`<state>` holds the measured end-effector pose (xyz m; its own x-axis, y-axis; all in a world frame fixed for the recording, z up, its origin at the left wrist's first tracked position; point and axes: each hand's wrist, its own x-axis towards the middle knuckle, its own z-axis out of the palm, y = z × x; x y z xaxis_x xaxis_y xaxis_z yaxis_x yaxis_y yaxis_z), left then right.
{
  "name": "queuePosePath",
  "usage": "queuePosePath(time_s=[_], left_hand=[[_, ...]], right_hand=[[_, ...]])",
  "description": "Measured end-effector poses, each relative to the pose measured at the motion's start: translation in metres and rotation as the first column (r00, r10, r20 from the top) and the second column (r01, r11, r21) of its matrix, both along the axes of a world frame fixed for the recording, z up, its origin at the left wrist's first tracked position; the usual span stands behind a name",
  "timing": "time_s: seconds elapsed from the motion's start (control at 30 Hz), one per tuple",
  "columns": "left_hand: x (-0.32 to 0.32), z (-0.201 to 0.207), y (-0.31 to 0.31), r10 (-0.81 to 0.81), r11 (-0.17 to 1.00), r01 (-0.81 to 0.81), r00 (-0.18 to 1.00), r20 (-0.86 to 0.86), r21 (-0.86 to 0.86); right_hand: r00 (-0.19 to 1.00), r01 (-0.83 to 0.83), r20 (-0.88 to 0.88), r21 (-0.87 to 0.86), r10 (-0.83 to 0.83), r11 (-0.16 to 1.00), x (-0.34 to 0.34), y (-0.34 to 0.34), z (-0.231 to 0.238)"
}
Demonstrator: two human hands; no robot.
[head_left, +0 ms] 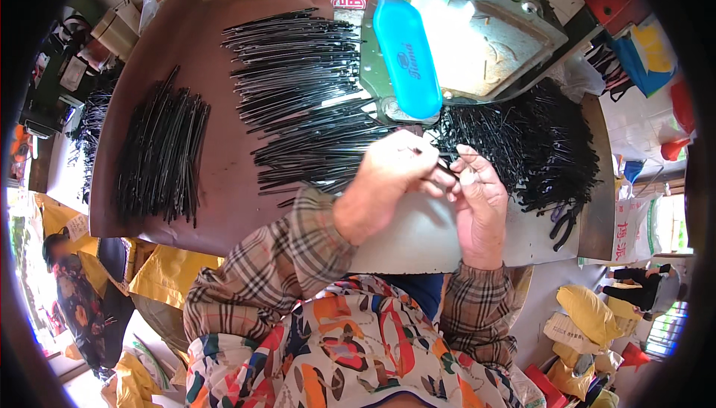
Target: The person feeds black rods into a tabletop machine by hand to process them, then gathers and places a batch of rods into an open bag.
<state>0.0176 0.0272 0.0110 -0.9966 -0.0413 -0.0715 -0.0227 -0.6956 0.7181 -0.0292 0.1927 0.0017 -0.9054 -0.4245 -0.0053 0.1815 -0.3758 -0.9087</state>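
Note:
Above the front part of the table, my left hand (389,171) and my right hand (481,210) meet, fingers closed in pinches. A thin black strip (447,160) shows in part between the fingertips; the fingers cover most of it. Just beyond my left hand lies a long stack of thin black strips (298,72), spread in rows over a brown sheet. To the right of my right hand is a dense heap of black strips (522,143), tangled and overlapping.
A green machine (462,42) with a bright metal plate stands behind my hands, a blue lamp (406,54) hanging before it. Another strip bundle (162,151) rests on the brown sheet (216,132). Black-handled pliers (564,225) lie right. Yellow sacks (589,315) and people are around the table.

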Motion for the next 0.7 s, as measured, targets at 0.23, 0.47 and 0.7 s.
queuePosePath(time_s=[0.23, 0.47, 0.7], left_hand=[[0.014, 0.012, -0.015, 0.024, 0.943, 0.017, 0.993, 0.118, -0.333], [-0.013, 0.005, -0.118, 0.233, -0.057, -0.405, 0.884, -0.406, -0.913], [-0.024, -0.014, -0.089, 0.092, -0.33, -0.367, 0.904, -0.417, -0.87]], right_hand=[[0.995, 0.024, 0.103, -0.142, -0.01, 0.99, -0.001, -0.025, -0.003], [0.999, 0.027, 0.025, -0.015, -0.026, 1.0, -0.007, -0.026, -0.008], [0.997, 0.027, 0.068, 0.09, -0.033, 0.996, -0.002, -0.024, -0.007]])
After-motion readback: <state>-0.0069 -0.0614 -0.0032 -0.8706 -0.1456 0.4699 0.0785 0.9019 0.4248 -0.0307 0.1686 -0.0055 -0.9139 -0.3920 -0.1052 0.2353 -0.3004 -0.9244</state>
